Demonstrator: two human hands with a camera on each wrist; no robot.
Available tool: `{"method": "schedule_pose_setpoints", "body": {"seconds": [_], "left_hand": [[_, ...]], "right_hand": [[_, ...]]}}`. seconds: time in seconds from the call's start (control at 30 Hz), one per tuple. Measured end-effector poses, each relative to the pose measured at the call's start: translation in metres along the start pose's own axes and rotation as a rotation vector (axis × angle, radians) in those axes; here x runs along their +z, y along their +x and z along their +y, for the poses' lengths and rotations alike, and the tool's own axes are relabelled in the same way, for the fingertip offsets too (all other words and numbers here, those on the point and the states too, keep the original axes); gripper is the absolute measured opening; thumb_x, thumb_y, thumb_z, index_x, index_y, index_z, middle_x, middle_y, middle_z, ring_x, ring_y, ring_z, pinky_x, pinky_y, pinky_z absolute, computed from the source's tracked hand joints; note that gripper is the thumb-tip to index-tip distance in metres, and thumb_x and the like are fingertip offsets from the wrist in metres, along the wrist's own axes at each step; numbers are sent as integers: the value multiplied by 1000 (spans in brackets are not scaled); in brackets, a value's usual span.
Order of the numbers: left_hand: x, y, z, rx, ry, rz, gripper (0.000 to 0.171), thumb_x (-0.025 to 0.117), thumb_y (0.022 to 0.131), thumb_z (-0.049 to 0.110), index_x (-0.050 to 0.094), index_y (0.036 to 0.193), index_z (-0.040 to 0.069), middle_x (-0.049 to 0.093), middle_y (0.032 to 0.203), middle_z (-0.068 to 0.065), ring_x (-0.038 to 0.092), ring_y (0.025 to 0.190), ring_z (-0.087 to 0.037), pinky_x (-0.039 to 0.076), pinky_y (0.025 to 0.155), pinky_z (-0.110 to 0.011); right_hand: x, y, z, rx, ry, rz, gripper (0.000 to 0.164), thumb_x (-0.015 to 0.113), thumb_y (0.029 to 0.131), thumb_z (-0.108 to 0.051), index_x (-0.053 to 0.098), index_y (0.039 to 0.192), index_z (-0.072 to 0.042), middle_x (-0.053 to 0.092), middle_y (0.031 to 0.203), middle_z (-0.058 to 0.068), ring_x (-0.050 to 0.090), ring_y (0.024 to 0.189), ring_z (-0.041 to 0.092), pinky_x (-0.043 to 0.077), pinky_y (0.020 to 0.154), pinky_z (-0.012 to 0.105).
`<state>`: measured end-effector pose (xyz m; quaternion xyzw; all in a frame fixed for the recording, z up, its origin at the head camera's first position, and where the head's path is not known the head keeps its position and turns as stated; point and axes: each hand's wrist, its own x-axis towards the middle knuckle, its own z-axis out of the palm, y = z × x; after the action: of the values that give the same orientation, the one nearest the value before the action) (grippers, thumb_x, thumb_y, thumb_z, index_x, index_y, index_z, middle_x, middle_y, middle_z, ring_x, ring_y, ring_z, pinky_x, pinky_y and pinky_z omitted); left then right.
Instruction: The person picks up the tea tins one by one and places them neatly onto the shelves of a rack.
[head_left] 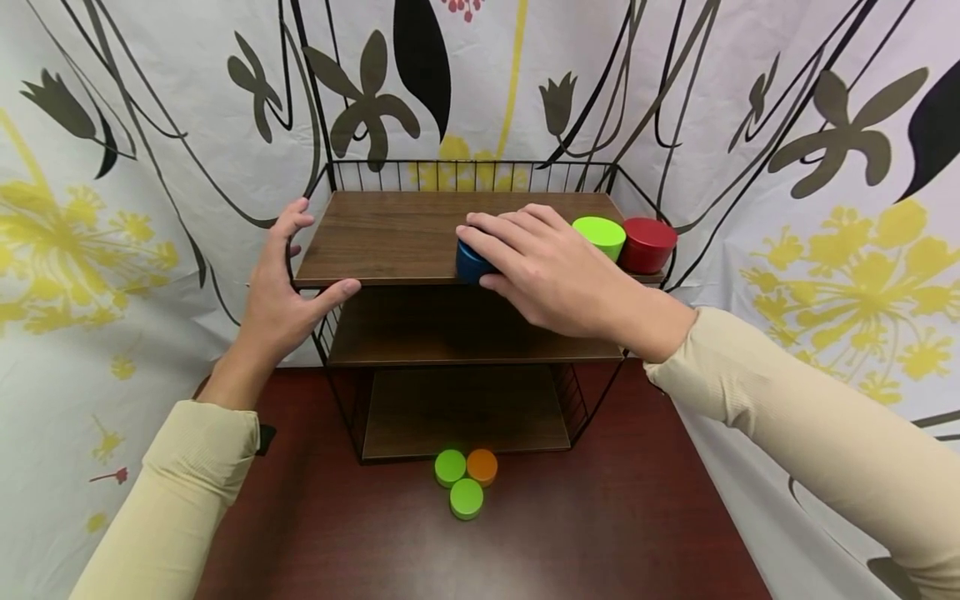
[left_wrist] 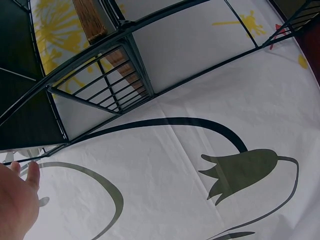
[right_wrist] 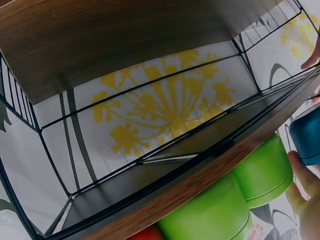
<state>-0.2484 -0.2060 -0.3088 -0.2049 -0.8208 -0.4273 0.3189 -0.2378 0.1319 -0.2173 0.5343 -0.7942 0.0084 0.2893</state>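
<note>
Blue container (head_left: 470, 265), gripped, between right fingers (head_left: 491, 240) and thumb (head_left: 501, 287)

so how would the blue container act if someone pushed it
The blue container looks stiff, since its visible wall shows no dents. Its smooth surface suggests it may slide fairly easily. Its round side could let it roll if it ended up lying down.

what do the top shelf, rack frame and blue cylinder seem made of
Top shelf: wood or woodgrain laminate, low sheen, from its brown grain. Rack frame: probably black coated metal, from its thin bars. Blue cylinder: smooth, softly shiny; painted metal or plastic, can't tell.
</note>
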Motion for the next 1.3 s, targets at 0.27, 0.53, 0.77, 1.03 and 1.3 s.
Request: {"method": "schedule_pose_setpoints", "body": {"seconds": [0.27,0.53,0.77,1.03,1.3], "left_hand": [[0,-1,0,-9,6,-2,79,83,81,29,40,146,16,26,161,11,26,146,-9,29,113,-49],[0,0,0,9,-3,0,79,83,81,30,40,145,15,28,162,3,26,146,-9,30,113,-49],[0,0,-1,8,-2,-1,79,83,80,30,40,145,15,28,162,2,26,146,-9,30,112,-50],[-1,-1,-1,-7,-3,-1,79,83,80,30,40,145,15,27,161,9,26,146,-9,29,113,-50],[0,0,0,0,1,-4,79,83,80,30,40,145,14,27,162,5,25,146,-9,29,113,-49]], "right_hand": [[5,3,6,13,-7,1,51,62,99,-22,50,143,0,53,143,17,54,123,34,37,104,49],[5,2,8,56,-29,-53,52,61,99,-24,50,144,-1,55,141,19,55,123,35,37,104,50],[7,-1,11,97,-46,-73,52,61,99,-26,50,144,-3,55,141,18,56,122,34,34,105,53],[9,0,12,98,-49,-52,51,62,99,-29,52,143,-4,57,139,18,59,119,32,30,108,56],[9,0,12,122,-55,-60,51,60,100,-29,52,143,-5,56,140,17,57,124,31,27,110,57]]}}
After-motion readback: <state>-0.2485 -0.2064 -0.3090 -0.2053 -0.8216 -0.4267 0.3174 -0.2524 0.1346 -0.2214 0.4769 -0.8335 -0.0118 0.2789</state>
